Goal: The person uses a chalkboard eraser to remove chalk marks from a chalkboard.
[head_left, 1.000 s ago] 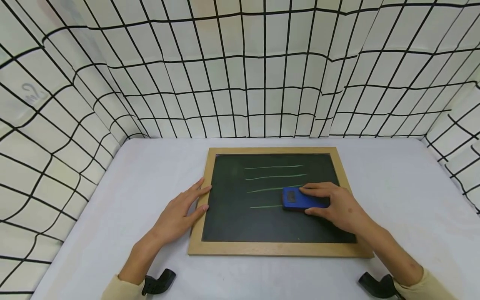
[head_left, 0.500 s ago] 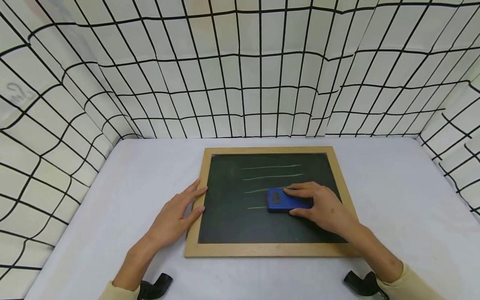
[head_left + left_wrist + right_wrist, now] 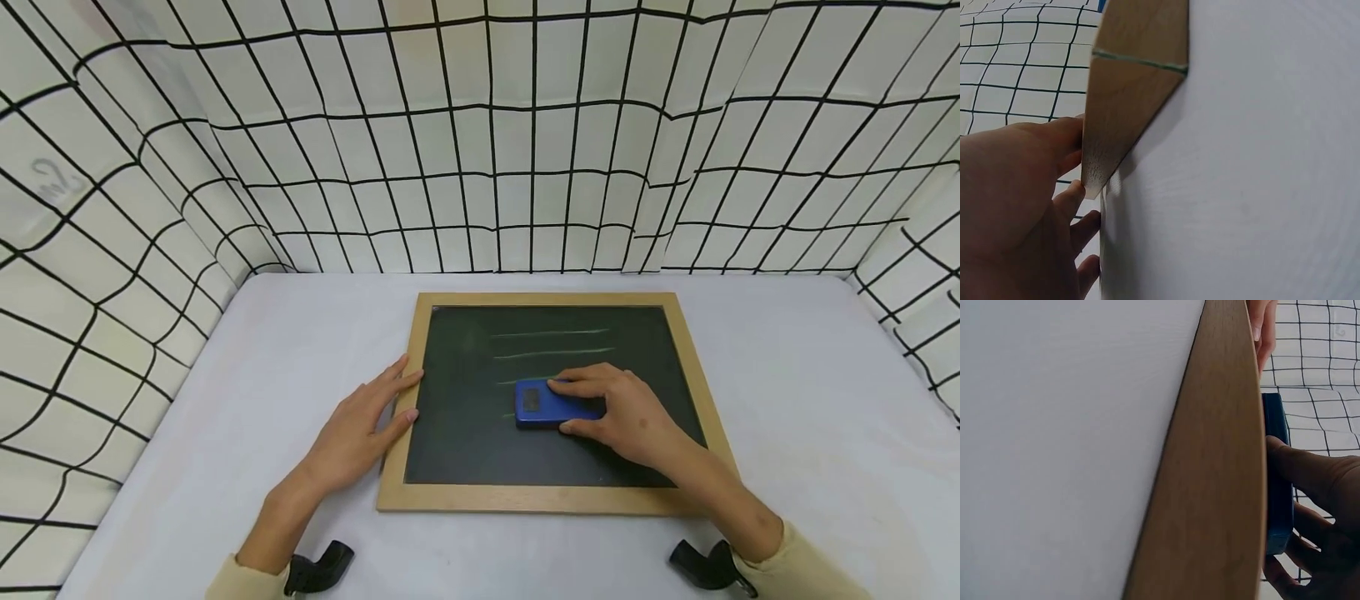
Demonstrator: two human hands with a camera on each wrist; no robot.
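Note:
A chalkboard (image 3: 480, 450) in a wooden frame lies flat, with several thin pale lines across its dark surface. My right hand (image 3: 626, 417) grips a blue eraser (image 3: 542, 406) between thumb and fingers, flat on the board around its middle, over the right part of the two lower lines. In the right wrist view, the thumb presses the near side of the eraser (image 3: 1279, 506). My left hand (image 3: 356, 433) rests at the board's left edge, fingers spread and fingertips on the wooden frame; the left wrist view shows the hand (image 3: 1029, 200) beside the frame's outer side (image 3: 1125, 94).
A white cloth (image 3: 315, 325) covers the table under the board. White walls with a black grid (image 3: 510, 142) stand behind and at both sides. Black wrist-worn devices (image 3: 321, 568) show at both sleeves.
My right hand has slid the blue eraser leftward across the board, and the lower lines show shorter on its left. My left hand stays at the frame.

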